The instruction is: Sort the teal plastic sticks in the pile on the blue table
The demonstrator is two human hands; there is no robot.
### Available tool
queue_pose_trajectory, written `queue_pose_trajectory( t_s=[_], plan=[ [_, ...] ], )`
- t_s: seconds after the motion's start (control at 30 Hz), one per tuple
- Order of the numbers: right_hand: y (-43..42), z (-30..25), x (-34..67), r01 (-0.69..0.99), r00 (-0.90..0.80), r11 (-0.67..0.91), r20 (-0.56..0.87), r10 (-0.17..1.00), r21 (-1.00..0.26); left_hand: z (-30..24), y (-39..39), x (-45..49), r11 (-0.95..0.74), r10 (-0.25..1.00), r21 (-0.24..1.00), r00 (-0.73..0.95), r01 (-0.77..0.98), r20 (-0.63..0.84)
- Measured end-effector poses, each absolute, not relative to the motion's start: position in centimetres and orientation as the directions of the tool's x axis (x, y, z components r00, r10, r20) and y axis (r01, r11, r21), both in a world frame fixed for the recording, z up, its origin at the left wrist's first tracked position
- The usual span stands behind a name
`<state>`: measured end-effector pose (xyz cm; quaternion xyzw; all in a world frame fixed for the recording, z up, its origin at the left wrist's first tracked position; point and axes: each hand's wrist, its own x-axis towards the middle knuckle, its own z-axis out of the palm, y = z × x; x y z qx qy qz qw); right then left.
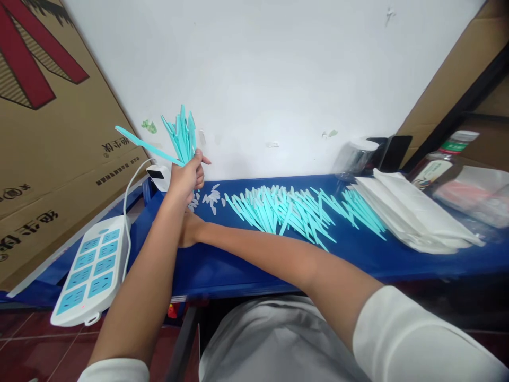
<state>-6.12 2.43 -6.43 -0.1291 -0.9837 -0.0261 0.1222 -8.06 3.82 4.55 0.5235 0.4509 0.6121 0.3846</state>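
Observation:
My left hand (186, 179) is raised near the wall and closed round a bundle of teal plastic sticks (182, 135) that fan upward, with one stick jutting out to the left. My right arm reaches across the blue table (246, 265). Only the wrist end of my right hand (193, 229) shows behind my left forearm, and its fingers are hidden. A loose pile of teal sticks (290, 209) lies spread over the middle of the table. Several small white pieces (210, 197) lie just right of my left hand.
A stack of white bags (413, 215) lies at the right. Behind it stand a clear jar (355, 157), a dark phone (394, 152) and a bottle (439, 165). A white power strip (92, 271) rests at the left by a cardboard box (47, 143).

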Motion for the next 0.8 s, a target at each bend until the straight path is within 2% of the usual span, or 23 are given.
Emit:
queue_pose_trajectory(
  t_s=[0.13,0.37,0.53,0.8],
  plan=[
    [2.3,-6.2,-4.9,0.350,-0.884,0.935,0.309,0.351,-0.060,4.4,4.0,-8.0,-0.296,0.942,0.955,-0.163,0.002,0.293],
    [2.2,-6.5,-3.8,0.372,-0.844,0.907,0.335,0.418,-0.196,4.1,4.0,-7.8,-0.290,0.946,0.957,-0.144,0.018,0.289],
    [1.5,-6.0,-2.3,0.423,-0.864,0.895,0.232,0.446,-0.143,4.0,3.9,-7.7,-0.285,0.949,0.959,-0.139,0.008,0.283],
    [0.3,-4.8,0.4,0.426,-0.883,0.903,0.190,0.429,-0.058,3.4,4.1,-7.1,-0.276,0.956,0.961,-0.099,0.019,0.277]
  ],
)
